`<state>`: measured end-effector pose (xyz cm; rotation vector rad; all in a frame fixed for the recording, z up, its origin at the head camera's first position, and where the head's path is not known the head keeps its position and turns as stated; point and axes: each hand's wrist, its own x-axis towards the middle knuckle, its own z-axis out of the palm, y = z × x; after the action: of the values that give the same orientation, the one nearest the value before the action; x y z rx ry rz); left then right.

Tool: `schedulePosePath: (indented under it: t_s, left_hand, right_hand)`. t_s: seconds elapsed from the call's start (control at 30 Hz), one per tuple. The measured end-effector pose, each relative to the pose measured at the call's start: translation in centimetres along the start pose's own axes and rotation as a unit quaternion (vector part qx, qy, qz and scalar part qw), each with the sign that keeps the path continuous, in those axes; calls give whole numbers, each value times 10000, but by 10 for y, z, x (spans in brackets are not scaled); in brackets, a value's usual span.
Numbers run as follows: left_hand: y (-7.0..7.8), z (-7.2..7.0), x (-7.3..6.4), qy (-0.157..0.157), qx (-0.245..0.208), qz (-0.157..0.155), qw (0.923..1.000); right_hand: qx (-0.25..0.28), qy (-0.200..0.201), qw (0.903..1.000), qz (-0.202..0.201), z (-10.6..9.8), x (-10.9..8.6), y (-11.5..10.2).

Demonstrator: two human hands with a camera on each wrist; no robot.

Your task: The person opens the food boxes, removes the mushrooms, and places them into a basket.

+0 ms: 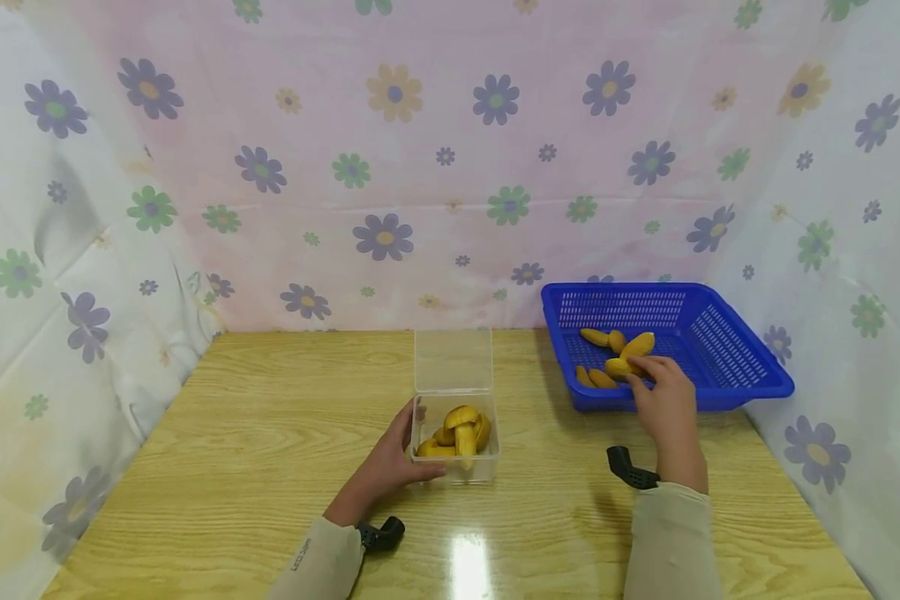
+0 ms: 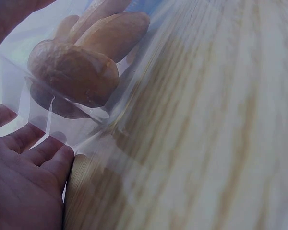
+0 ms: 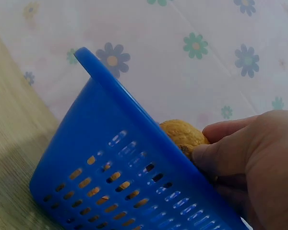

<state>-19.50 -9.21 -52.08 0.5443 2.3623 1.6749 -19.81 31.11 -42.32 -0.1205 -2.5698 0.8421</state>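
A clear plastic box (image 1: 492, 469) with its lid (image 1: 453, 361) swung back holds several yellow mushrooms (image 1: 465, 437). My left hand (image 1: 397, 458) grips the box's left side, thumb along the front and fingers at the far side. Brown-looking mushrooms (image 2: 72, 72) show through the clear wall in the left wrist view. Over the near rim of the blue basket (image 1: 750, 392), my right hand (image 1: 669, 404) pinches a yellow mushroom (image 3: 182, 135) between thumb and fingers. More mushrooms (image 1: 598, 337) lie on the basket's floor; the hand hides some of that area.
Both the box and the basket stand on a wood-grain table (image 1: 270, 417), the basket at the back right. A flowered cloth (image 1: 450, 167) hangs behind the table and along both sides. Black wrist-worn cameras (image 1: 630, 471) sit on both forearms.
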Motion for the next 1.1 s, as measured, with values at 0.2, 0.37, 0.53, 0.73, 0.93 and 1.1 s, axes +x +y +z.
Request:
schedulePosePath:
  t_s: [0.2,0.37,0.53,0.73,0.93,1.1]
  left_hand:
    - [-1,0,1,16,-6,-2,10000]
    - [-1,-1,0,6,-28,-13,10000]
    - [-2,0,1,13,-16,12,10000]
    - [0,-1,1,4,18,-39,10000]
    - [3,-1,0,0,-22,-62,10000]
    - [3,0,0,6,-35,-96,9999]
  right_hand:
    - [-161,-80,9998,103,-1,0,1]
    - [-195,-159,9996,117,-2,0,0]
    - [-240,-186,9995,113,-2,0,0]
    - [-235,-284,9992,139,-1,0,1]
    - [-181,-349,9992,64,-3,0,-1]
    - [-55,-451,9990,-12,-2,0,-5]
